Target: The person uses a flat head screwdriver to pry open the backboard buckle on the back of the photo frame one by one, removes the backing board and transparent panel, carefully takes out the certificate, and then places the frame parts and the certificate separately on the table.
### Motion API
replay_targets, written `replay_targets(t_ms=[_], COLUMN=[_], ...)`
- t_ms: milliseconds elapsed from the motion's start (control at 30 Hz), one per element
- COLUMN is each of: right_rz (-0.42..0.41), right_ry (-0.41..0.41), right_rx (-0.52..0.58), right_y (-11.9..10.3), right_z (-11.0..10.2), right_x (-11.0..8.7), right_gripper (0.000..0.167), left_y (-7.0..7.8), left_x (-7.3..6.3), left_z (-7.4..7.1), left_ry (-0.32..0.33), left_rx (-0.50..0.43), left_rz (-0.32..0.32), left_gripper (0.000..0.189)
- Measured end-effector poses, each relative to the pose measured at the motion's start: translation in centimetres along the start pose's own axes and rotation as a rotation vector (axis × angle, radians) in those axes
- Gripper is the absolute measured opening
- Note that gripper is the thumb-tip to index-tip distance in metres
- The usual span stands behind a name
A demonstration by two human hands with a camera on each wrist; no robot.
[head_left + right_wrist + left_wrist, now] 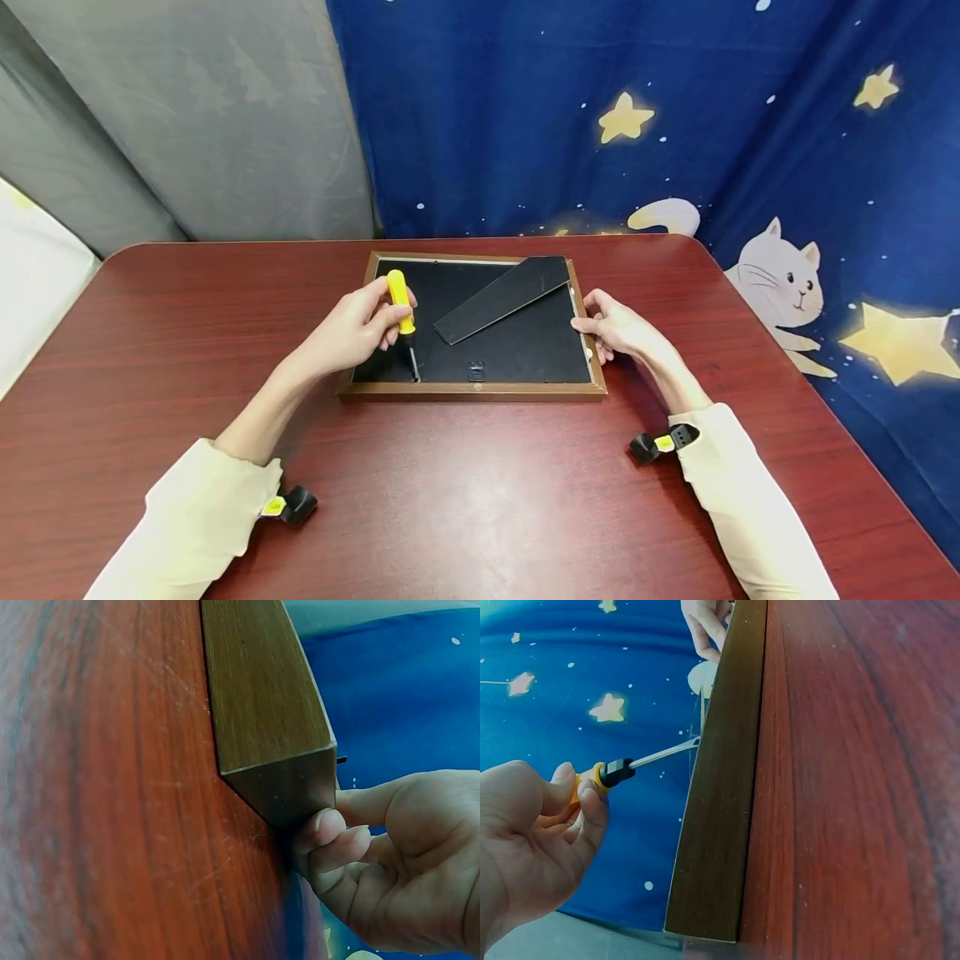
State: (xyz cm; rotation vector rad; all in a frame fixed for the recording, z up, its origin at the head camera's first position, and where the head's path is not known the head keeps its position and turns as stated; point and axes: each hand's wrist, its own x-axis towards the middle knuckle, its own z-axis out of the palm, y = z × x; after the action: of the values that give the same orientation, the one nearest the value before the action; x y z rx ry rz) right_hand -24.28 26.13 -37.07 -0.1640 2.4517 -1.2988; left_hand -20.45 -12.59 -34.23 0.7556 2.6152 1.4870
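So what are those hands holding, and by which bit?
The fingers of the left hand hold a screwdriver by its yellow handle; those of the right hand grip the picture frame by its right side.

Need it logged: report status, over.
Left hand grips screwdriver, tip at near inner edge of picture frame. Right hand holds frame's right side. Black stand clear of tip.
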Motion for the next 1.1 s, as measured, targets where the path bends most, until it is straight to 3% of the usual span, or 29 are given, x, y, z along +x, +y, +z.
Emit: replay_targets(t_ms=[467,833,1000,1100], right_rz=[0.007,0.013,0.014,0.013], right_ry=[0.002,0.009,0.017,0.028], right_rx=[-0.009,-0.034,-0.066,-0.087], right_y=[0.0,-0.2,-0.2,-0.2], right_z=[0.0,0.2,0.2,0.1], right_x=[-0.1,-0.3,-0.4,-0.4], right_gripper=[0.031,0.033,0.035,0.034], left_y=[0.3,1.8,2.7,2.6], left_x=[0.4,-0.7,-1.5,-1.4], left_z=[0.2,0.8,1.3,1.4], left_ry=[-0.009,-0.019,0.015,0.027], left_rx=[0.091,0.243,0.302,0.304], left_rz=[0.025,0.112,0.194,0.198], left_gripper=[0.009,0.008,0.009,0.009])
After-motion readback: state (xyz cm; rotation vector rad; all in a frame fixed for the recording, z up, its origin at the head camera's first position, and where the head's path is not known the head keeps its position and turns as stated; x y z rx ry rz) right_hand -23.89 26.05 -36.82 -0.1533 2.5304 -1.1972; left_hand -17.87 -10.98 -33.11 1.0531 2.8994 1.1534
